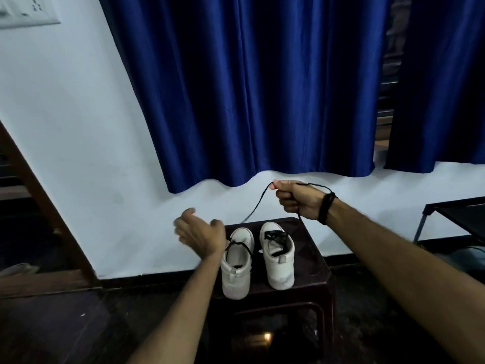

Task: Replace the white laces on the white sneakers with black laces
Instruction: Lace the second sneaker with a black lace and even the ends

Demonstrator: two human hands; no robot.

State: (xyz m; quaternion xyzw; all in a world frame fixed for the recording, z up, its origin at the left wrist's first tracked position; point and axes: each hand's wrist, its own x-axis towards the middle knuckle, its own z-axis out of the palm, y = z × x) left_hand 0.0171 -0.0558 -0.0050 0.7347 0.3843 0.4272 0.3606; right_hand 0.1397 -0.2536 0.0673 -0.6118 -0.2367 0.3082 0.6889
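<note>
Two white sneakers stand heel-toward-me on a dark stool (312,261). The right sneaker (278,258) has black lace threaded across its tongue. The left sneaker (237,266) has a black lace (258,203) running from its top eyelets up to my right hand (296,199), which is closed on it, raised above and right of the shoes. A strand also drapes across its opening. My left hand (199,232) hovers left of the left sneaker, fingers spread and blurred, holding nothing.
A blue curtain (249,88) hangs on the white wall behind. A dark metal-framed table (456,216) stands at the right. A wooden door frame (39,195) runs down the left. The floor around the stool is dark.
</note>
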